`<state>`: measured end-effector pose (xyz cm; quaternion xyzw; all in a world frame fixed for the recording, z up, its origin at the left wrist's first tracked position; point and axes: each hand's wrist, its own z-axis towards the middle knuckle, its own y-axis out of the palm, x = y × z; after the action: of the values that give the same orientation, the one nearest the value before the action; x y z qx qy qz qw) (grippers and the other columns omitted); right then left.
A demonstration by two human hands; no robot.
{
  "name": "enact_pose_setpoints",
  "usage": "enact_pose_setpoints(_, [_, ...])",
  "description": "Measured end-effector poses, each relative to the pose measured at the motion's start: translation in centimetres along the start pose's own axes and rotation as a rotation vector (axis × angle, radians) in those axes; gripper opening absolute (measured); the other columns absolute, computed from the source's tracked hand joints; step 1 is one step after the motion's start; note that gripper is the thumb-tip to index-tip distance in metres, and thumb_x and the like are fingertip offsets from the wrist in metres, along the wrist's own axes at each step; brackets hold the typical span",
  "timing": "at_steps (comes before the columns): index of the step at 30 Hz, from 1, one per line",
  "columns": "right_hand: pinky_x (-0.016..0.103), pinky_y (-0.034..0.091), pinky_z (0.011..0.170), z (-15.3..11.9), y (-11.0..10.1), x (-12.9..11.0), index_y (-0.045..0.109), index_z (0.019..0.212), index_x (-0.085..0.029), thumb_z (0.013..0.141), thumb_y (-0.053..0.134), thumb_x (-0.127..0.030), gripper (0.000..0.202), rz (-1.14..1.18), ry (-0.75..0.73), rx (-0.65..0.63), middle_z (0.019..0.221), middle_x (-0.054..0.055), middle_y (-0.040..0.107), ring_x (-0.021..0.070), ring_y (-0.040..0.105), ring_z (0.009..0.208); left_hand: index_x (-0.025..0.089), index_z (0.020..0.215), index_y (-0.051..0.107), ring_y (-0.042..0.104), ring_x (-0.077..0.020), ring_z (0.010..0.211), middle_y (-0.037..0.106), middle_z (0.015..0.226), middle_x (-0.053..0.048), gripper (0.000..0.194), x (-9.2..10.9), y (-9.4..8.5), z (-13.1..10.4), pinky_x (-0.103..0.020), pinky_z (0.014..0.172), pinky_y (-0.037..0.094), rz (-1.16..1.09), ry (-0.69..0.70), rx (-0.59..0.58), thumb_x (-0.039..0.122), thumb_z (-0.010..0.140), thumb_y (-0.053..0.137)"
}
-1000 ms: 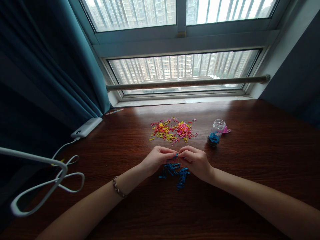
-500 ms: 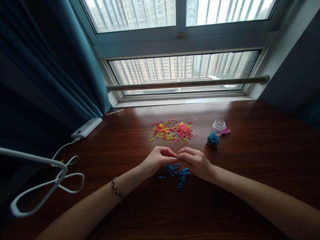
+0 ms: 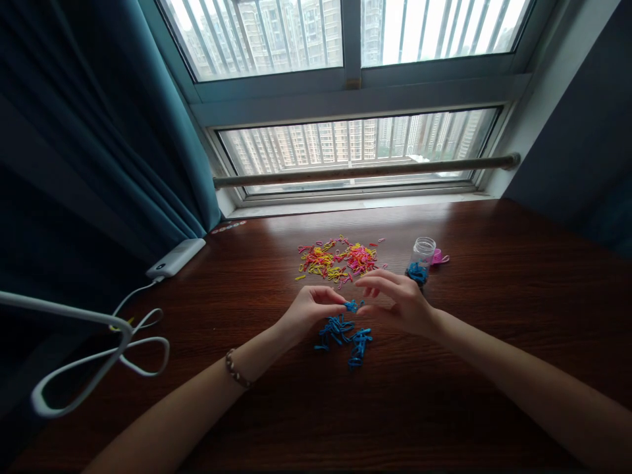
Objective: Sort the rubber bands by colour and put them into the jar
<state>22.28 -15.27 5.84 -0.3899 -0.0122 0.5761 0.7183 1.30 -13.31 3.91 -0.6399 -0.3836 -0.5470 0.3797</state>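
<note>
My left hand [image 3: 316, 313] pinches a small bunch of blue rubber bands [image 3: 351, 306] between thumb and fingertips, just above the table. Facing it, my right hand [image 3: 397, 299] is open, thumb and fingers apart, close to the right side of the bunch. Below my hands lie loose blue rubber bands in two clusters, a left one [image 3: 336, 329] and a right one [image 3: 360, 345]. Behind my hands spreads a pile of red, pink and yellow rubber bands [image 3: 320, 262]. The lower part of a clear jar [image 3: 423, 250] with blue bands inside is partly hidden by my right hand.
A pink item [image 3: 438, 257] lies beside the jar on the dark wooden table [image 3: 444, 408]. At left are a white power bank [image 3: 176, 258] and its looped white cable [image 3: 126, 336]. A blue curtain [image 3: 168, 131] and a barred window stand behind.
My right hand has come away from the left, moving right as its fingers spread. The bunch of blue bands in my left fingertips now shows. The view has shifted slightly.
</note>
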Motion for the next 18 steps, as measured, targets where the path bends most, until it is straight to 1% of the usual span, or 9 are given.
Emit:
enact_pose_setpoints(2, [0.025,0.046,0.062,-0.1,-1.2,-0.4,0.055,0.100,-0.021,0.078,0.059,-0.026,0.023,-0.082,0.077,0.178,0.084,0.003,0.058,0.0122,0.054,0.067,0.012,0.070,0.068,0.060,-0.0131,0.065,0.068,0.074,-0.004,0.021,0.3,-0.1,-0.1,-0.024,0.064,0.046,0.007,0.022,0.043,0.027,0.058,0.075])
enact_pose_setpoints(4, [0.027,0.046,0.064,-0.7,-2.3,-0.2,0.054,0.097,-0.022,0.077,0.060,-0.025,0.021,-0.223,0.196,0.448,0.084,0.003,0.055,0.0136,0.052,0.069,0.012,0.071,0.067,0.062,-0.0140,0.067,0.068,0.074,-0.004,0.020,0.8,-0.1,0.0,-0.024,0.066,0.047,-0.001,0.061,0.062,0.026,0.059,0.075])
enact_pose_setpoints(6, [0.031,0.045,0.070,-1.8,-3.1,0.8,0.049,0.103,-0.021,0.071,0.065,-0.029,0.037,-0.345,0.311,0.692,0.096,0.006,0.050,0.0170,0.051,0.079,0.012,0.073,0.067,0.063,-0.0150,0.069,0.069,0.074,-0.005,0.020,1.5,0.0,0.2,-0.026,0.069,0.049,-0.015,0.107,0.049,0.026,0.060,0.074])
enact_pose_setpoints(7, [0.033,0.045,0.074,-2.5,-3.4,1.6,0.046,0.107,-0.020,0.067,0.068,-0.032,0.048,-0.376,0.358,0.750,0.105,0.008,0.047,0.0193,0.050,0.087,0.012,0.074,0.066,0.064,-0.0155,0.068,0.069,0.073,-0.005,0.020,2.0,0.2,0.4,-0.027,0.069,0.049,-0.015,0.131,0.038,0.025,0.060,0.073])
enact_pose_setpoints(9, [0.038,0.043,0.082,-3.8,-3.7,3.7,0.040,0.116,-0.019,0.060,0.072,-0.037,0.067,-0.397,0.415,0.746,0.117,0.012,0.040,0.0239,0.045,0.101,0.012,0.075,0.066,0.064,-0.0159,0.067,0.069,0.072,-0.005,0.021,3.0,0.7,1.3,-0.028,0.069,0.051,0.006,0.193,0.033,0.025,0.061,0.073])
enact_pose_setpoints(10, [0.039,0.041,0.085,-4.4,-3.6,4.9,0.036,0.119,-0.018,0.059,0.072,-0.038,0.073,-0.374,0.451,0.695,0.119,0.013,0.039,0.0248,0.044,0.103,0.011,0.075,0.066,0.064,-0.0161,0.067,0.069,0.072,-0.005,0.022,3.6,1.1,1.9,-0.028,0.068,0.051,0.024,0.231,0.036,0.025,0.061,0.073])
enact_pose_setpoints(12, [0.041,0.040,0.087,-5.3,-3.4,7.0,0.033,0.122,-0.017,0.060,0.072,-0.039,0.077,-0.294,0.539,0.633,0.120,0.014,0.041,0.0255,0.045,0.105,0.011,0.075,0.066,0.064,-0.0165,0.069,0.069,0.076,-0.006,0.023,4.7,2.2,3.6,-0.028,0.069,0.052,0.055,0.312,0.029,0.026,0.060,0.073])
enact_pose_setpoints(15, [0.041,0.043,0.082,-5.8,-3.0,8.8,0.040,0.115,-0.016,0.066,0.067,-0.040,0.060,-0.125,0.634,0.541,0.107,0.012,0.053,0.0244,0.053,0.094,0.010,0.077,0.067,0.064,-0.0169,0.074,0.069,0.081,-0.008,0.025,6.4,4.2,6.6,-0.029,0.073,0.052,0.090,0.438,-0.025,0.026,0.059,0.073])
enact_pose_setpoints(18, [0.039,0.046,0.077,-5.8,-2.9,8.5,0.047,0.106,-0.017,0.072,0.061,-0.039,0.043,-0.025,0.644,0.483,0.095,0.009,0.060,0.0221,0.058,0.084,0.010,0.077,0.067,0.063,-0.0158,0.072,0.068,0.077,-0.007,0.026,7.9,6.4,9.6,-0.028,0.071,0.052,0.157,0.543,-0.081,0.028,0.060,0.073])
